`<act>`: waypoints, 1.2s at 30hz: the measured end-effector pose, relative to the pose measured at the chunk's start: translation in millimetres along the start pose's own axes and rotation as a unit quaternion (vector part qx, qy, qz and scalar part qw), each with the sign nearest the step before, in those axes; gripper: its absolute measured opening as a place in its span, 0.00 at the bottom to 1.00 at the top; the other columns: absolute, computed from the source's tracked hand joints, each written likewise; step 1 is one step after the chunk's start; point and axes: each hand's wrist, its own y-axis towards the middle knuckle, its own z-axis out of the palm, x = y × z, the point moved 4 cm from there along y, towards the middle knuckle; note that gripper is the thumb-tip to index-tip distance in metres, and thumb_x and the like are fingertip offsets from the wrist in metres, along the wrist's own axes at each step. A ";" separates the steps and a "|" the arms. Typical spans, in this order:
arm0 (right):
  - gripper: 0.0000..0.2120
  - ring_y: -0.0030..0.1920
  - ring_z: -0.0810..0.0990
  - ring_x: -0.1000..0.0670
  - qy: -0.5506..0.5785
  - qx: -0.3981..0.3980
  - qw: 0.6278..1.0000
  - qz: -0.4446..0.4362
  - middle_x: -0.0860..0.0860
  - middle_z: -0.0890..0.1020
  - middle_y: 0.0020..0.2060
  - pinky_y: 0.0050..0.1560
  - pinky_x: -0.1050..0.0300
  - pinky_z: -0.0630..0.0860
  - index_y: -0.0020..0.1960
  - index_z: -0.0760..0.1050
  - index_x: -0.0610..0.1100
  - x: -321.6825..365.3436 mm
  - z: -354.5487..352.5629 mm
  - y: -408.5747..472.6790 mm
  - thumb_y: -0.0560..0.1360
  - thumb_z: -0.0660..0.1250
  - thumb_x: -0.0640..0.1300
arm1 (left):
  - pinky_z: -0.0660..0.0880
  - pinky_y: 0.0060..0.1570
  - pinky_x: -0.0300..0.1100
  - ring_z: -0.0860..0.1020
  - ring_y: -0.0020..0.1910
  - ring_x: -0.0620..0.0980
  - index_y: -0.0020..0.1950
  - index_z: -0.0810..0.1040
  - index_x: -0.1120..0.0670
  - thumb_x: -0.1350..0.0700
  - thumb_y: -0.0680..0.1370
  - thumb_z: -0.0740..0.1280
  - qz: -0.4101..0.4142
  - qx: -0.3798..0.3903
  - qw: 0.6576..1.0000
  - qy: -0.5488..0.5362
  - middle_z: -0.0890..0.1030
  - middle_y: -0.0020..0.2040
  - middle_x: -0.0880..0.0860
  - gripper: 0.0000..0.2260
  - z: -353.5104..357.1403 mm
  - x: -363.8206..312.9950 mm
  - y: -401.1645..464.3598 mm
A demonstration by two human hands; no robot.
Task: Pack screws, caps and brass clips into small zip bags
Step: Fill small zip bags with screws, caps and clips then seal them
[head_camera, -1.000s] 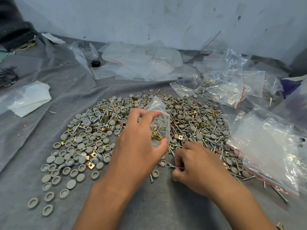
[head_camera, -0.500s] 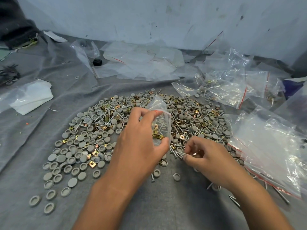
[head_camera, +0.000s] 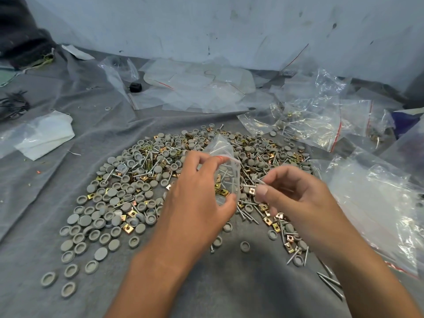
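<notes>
A wide heap of grey round caps (head_camera: 110, 203), brass clips (head_camera: 127, 228) and silver screws (head_camera: 246, 215) lies on the grey cloth (head_camera: 229, 290). My left hand (head_camera: 197, 203) holds a small clear zip bag (head_camera: 226, 171) upright over the heap, its mouth pinched open at the top; screws and brass clips show inside. My right hand (head_camera: 298, 198) is raised just right of the bag, and pinches a screw with a brass clip (head_camera: 252, 188) between thumb and fingers, close to the bag's side.
Empty flat zip bags (head_camera: 197, 88) lie at the back by the wall. Filled and crumpled bags (head_camera: 309, 120) sit back right. A big clear bag (head_camera: 378, 207) lies right. White folded plastic (head_camera: 43, 136) lies left. Loose screws (head_camera: 330, 283) lie near my right forearm.
My right hand lifted off the cloth, where it was picking at screws, and now hovers beside the bag holding a screw and clip. My left hand kept the bag in place.
</notes>
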 end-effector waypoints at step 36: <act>0.15 0.47 0.87 0.51 -0.088 0.371 0.890 0.249 0.48 0.87 0.50 0.37 0.63 0.78 0.63 0.74 0.50 -41.0 7.3 -32.4 0.78 0.72 0.43 | 0.62 0.48 0.23 0.67 0.58 0.28 0.70 0.71 0.42 0.45 0.73 0.72 -0.002 -0.010 1.000 -0.018 0.65 0.55 0.37 0.26 -0.9 3.7 2.7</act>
